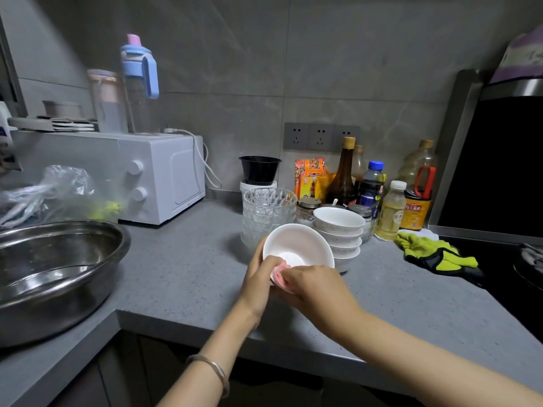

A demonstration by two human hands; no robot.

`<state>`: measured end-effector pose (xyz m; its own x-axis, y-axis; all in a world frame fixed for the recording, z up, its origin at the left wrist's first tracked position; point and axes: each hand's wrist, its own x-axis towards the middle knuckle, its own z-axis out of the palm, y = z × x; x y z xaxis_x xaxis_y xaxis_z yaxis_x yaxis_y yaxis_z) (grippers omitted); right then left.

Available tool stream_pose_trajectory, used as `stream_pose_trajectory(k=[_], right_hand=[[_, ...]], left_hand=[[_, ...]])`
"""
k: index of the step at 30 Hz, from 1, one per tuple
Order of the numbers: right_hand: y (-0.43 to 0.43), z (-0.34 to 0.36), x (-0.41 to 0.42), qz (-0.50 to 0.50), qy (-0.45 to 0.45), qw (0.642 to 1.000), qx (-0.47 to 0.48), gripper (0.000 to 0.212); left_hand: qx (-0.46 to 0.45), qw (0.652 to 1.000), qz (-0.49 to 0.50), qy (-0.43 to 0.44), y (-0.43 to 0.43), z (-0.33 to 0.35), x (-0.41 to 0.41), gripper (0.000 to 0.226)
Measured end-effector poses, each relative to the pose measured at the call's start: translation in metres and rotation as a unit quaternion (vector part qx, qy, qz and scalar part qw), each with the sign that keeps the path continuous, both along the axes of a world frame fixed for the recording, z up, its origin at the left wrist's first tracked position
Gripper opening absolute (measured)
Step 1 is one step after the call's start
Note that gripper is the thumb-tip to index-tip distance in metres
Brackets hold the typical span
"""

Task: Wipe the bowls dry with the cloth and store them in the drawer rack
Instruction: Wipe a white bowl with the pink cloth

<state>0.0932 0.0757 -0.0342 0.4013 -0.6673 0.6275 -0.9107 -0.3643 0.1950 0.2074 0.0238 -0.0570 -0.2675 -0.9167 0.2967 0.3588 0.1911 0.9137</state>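
Observation:
A white bowl (296,245) is tilted toward me above the grey counter (182,265). My left hand (258,277) grips its near left rim. My right hand (314,286) pinches a pink cloth (280,274) against the bowl's near edge; most of the cloth is hidden under my fingers. Behind the bowl stands a stack of white bowls (338,230). A stack of clear glass bowls (269,210) stands to the left of that stack. No drawer rack is in view.
A large steel basin (53,268) sits at the left. A white microwave (158,174) is behind it, with bottles on top. Sauce and oil bottles (370,186) line the back wall. Yellow-green gloves (435,254) lie beside the black stove (514,259) at the right.

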Motion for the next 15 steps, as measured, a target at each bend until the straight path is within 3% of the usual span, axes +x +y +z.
stream_pose_trajectory(k=[2, 3, 6, 9, 11, 15], right_hand=[[0.002, -0.001, -0.003, 0.028, -0.026, 0.996, 0.081, 0.012], [0.001, -0.001, -0.013, 0.050, 0.029, 0.991, 0.118, 0.011], [-0.006, 0.011, -0.048, 0.105, 0.212, 0.968, 0.080, 0.021], [-0.009, 0.017, -0.053, 0.096, 0.258, 0.960, 0.052, 0.035], [-0.007, 0.011, -0.043, 0.066, 0.233, 0.969, 0.049, 0.035], [0.003, -0.001, -0.008, 0.004, 0.025, 0.999, 0.031, 0.023]], left_hand=[[-0.007, 0.999, 0.031, 0.004, 0.000, 0.001, 0.002, 0.027], [-0.015, 0.999, 0.038, -0.014, -0.002, 0.003, 0.007, 0.021], [-0.033, 0.993, -0.028, -0.108, -0.010, 0.007, 0.023, 0.030], [-0.031, 0.985, -0.071, -0.155, -0.013, 0.010, 0.027, 0.040], [-0.015, 0.993, -0.049, -0.107, -0.010, 0.007, 0.024, 0.039], [0.046, 0.999, -0.009, 0.006, -0.001, -0.004, 0.007, 0.035]])
